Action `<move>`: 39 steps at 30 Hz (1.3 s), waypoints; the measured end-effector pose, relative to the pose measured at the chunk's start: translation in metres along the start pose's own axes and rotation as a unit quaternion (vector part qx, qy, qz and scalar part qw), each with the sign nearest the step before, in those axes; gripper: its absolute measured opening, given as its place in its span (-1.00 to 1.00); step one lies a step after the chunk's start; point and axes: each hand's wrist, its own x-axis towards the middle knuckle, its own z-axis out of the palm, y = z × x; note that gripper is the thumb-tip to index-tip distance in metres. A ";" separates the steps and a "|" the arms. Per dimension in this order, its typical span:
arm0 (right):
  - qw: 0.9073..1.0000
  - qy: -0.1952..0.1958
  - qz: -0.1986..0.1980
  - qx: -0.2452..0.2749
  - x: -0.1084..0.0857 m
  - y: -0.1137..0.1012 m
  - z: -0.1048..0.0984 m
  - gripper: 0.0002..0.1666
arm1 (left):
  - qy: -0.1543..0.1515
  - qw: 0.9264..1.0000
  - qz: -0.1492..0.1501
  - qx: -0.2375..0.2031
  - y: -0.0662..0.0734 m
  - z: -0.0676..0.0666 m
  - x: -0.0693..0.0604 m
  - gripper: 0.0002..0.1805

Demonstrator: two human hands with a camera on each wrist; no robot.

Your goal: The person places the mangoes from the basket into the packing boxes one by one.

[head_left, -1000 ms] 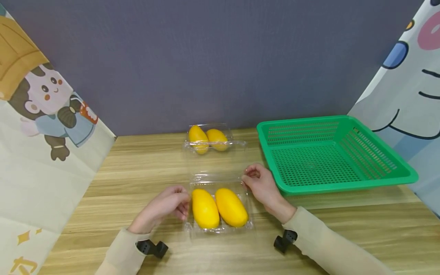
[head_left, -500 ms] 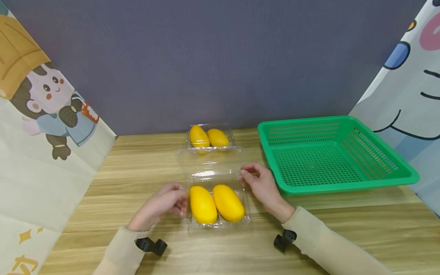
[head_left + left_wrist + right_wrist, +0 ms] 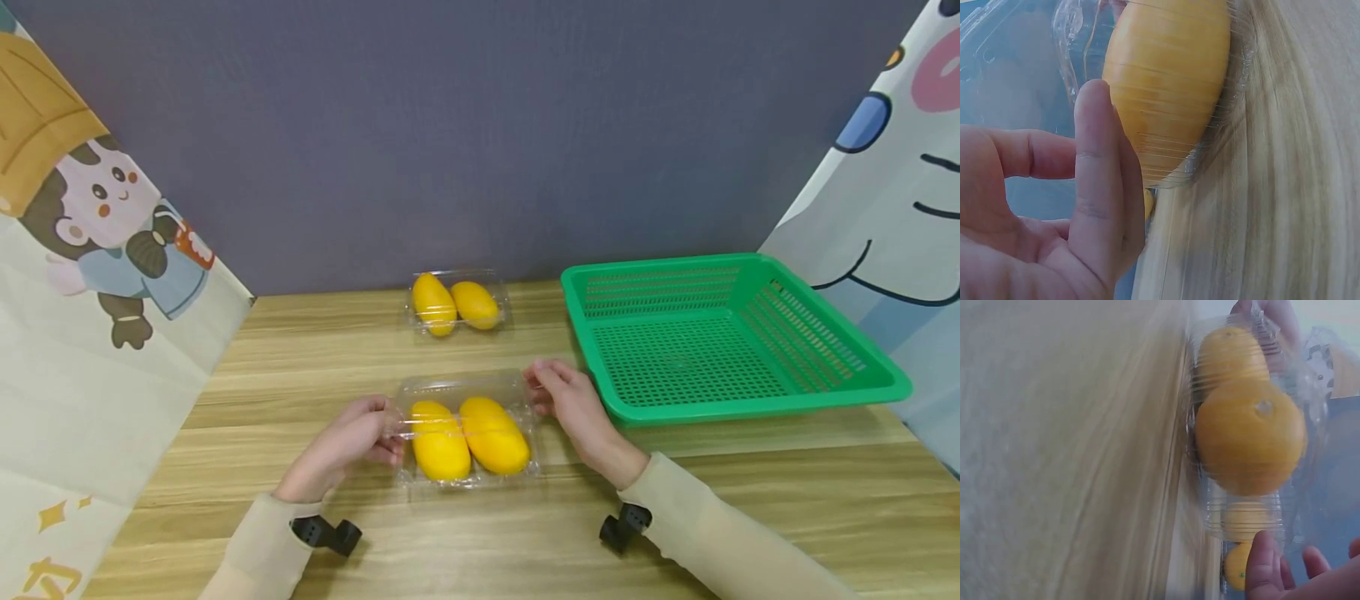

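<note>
A clear plastic clamshell box (image 3: pixel 474 483) holding two yellow mangoes (image 3: pixel 441 450) (image 3: pixel 495 437) stands on the table between the hands. Its transparent lid (image 3: pixel 450 385) leans over the fruit, partly lowered. My left hand (image 3: pixel 352 437) is at the box's left side, fingertips close to the lid's edge; in the left wrist view its long fingers (image 3: pixel 1094 181) are fairly straight beside one mango. At the box's back right corner is my right hand (image 3: pixel 573 408), its fingertips near the lid. In the right wrist view its fingers (image 3: pixel 1263 569) look loosely extended. Contact with the clear plastic is hard to make out.
A second clear box (image 3: pixel 498 292) with two smaller-looking mangoes (image 3: pixel 433 302) (image 3: pixel 475 305) stands farther back by the grey wall (image 3: pixel 480 142). At the right is a green plastic basket (image 3: pixel 690 412), close to the right hand, on the wooden table (image 3: pixel 315 350).
The lid has swung up from the back and over toward the front, above the mangoes. The box has shifted slightly away and left. Both hands have stayed nearly in place.
</note>
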 end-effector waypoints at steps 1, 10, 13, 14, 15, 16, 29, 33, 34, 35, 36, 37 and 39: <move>1.000 0.000 0.005 -0.005 0.000 0.000 0.000 -0.59 | -0.001 1.000 0.002 0.000 0.000 -0.001 0.000 -0.84; 0.998 -0.022 0.026 -0.048 -0.006 0.001 -0.002 -0.61 | -0.019 1.000 0.010 -0.009 -0.002 -0.008 0.002 -0.81; 0.998 -0.037 0.042 -0.035 -0.009 0.002 -0.003 -0.56 | -0.026 1.000 0.011 -0.005 -0.002 -0.010 0.001 -0.80; 0.997 -0.042 0.047 -0.033 -0.010 0.001 -0.004 -0.55 | -0.032 0.999 0.014 -0.005 -0.002 -0.010 0.001 -0.79; 0.997 -0.046 0.054 -0.031 -0.011 0.001 -0.005 -0.54 | -0.036 0.999 0.015 -0.005 -0.002 -0.011 0.001 -0.78; 0.996 -0.052 0.060 -0.030 -0.012 0.001 -0.006 -0.54 | -0.040 0.999 0.017 -0.007 -0.001 -0.011 0.001 -0.77; 0.985 -0.126 0.110 -0.028 -0.024 -0.001 -0.013 -0.66 | -0.050 0.999 0.004 -0.019 -0.001 -0.014 0.000 -0.74; 0.987 -0.120 0.101 -0.031 -0.021 0.001 -0.013 -0.66 | -0.042 0.999 0.001 -0.024 0.000 -0.014 -0.001 -0.73; 0.988 -0.119 0.098 -0.031 -0.021 0.001 -0.013 -0.66 | -0.041 0.999 0.001 -0.025 0.001 -0.014 -0.001 -0.73; 0.988 -0.117 0.096 -0.031 -0.020 0.001 -0.013 -0.66 | -0.039 0.999 0.003 -0.026 0.001 -0.014 -0.001 -0.73; 0.988 -0.116 0.094 -0.030 -0.019 0.001 -0.013 -0.67 | -0.037 0.999 0.004 -0.026 0.002 -0.013 -0.001 -0.73; 0.988 -0.116 0.093 -0.029 -0.019 0.001 -0.012 -0.67 | -0.036 0.999 0.005 -0.026 0.002 -0.013 -0.001 -0.73; 0.989 -0.115 0.092 -0.028 -0.018 0.001 -0.012 -0.66 | -0.034 0.999 0.006 -0.024 0.002 -0.013 -0.001 -0.72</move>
